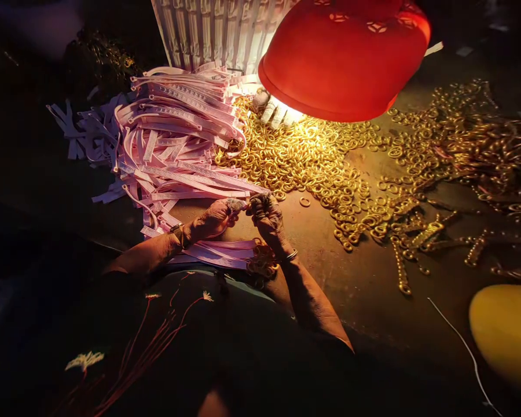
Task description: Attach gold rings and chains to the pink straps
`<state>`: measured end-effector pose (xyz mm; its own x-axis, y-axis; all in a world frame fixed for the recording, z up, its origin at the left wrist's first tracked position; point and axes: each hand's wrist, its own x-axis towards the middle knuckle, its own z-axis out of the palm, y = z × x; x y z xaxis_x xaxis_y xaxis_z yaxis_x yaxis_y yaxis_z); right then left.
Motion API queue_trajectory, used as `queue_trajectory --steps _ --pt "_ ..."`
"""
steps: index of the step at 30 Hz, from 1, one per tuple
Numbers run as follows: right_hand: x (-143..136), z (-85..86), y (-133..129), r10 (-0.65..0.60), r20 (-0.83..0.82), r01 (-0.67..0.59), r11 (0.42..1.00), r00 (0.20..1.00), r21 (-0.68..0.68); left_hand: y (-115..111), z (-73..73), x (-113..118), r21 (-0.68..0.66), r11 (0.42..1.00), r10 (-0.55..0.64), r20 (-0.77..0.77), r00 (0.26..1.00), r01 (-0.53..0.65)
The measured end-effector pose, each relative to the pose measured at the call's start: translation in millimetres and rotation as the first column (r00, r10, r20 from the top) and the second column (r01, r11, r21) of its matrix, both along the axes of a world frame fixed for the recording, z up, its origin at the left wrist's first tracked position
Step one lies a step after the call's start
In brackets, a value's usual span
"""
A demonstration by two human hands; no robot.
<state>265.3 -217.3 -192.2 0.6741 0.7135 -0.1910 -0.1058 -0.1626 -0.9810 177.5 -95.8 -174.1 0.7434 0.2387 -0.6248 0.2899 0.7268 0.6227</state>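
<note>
Near the middle, my left hand [217, 219] is closed on a small pale piece, perhaps a strap end. My right hand [267, 217] touches it from the right, its fingers pinched at the end of a pink strap [208, 178]; which hand grips the strap is hard to tell. A large pile of pink straps [169, 127] lies beyond my left hand. Gold rings [304, 150] are heaped beyond my right hand, and one loose ring [304, 201] lies close to it. Below my hands, more pink straps [221, 253] lie beside dark gold rings [263, 260].
A red lamp shade [342, 58] hangs low over the ring heap. Behind the straps stands a ribbed pale panel [226, 35]. Gold chain-like pieces [495, 150] spread at the right, with a yellow rounded object [507, 336] and a white cord [464, 347] nearer.
</note>
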Motion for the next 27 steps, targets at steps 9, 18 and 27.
queue_trajectory --steps 9,18,27 --pt "-8 -10.1 1 0.009 0.404 0.066 0.983 0.915 -0.17 -6 -4.8 0 -0.086 0.996 -0.02 0.017 1.0 0.021" --pt "-3 -5.8 -6 0.104 0.399 -0.01 0.973 0.911 -0.229 -11 -4.9 -6 0.043 0.998 -0.053 0.009 0.999 0.052" --pt "12 4.4 1 0.117 0.3 -0.07 0.984 0.947 -0.163 -10 -5.0 -1 0.301 0.945 -0.099 -0.105 0.99 0.126"
